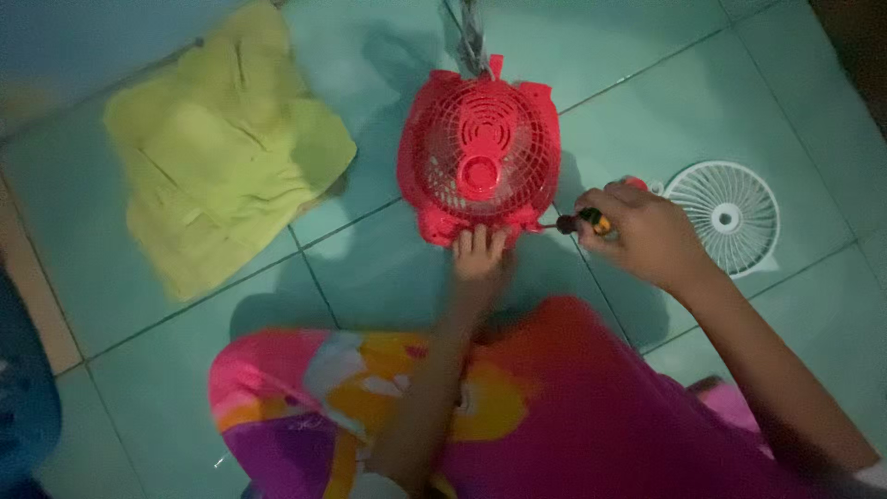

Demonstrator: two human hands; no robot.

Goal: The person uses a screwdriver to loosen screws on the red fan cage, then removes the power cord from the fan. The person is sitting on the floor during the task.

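Bright cloth, pink, orange and purple, covers the person's lap at the near edge of the view; both bare arms reach out over it toward the teal floor tiles; the left hand lies flat on the floor with its fingers pressed together and their tips touching the near rim of the red fan housing; the right hand is curled tight round the yellow-and-black handle of a screwdriver, fingers closed about it, the dark tip pointing left and meeting the housing's near right corner; the housing lies face up, a round grille of thin red ribs with a solid red hub in the middle; whether anything sits under the grille I cannot tell in this dim light; a grey cord runs away from its far side to the top edge; just right of the right hand a white fan grille lies flat, apart from the red piece; open tile stretches beyond it to the right; farther off on the left a crumpled yellow-green cloth sprawls across two tiles, well apart from the housing, bare floor between them; a blue thing shows at the near left edge, too cut off to tell.
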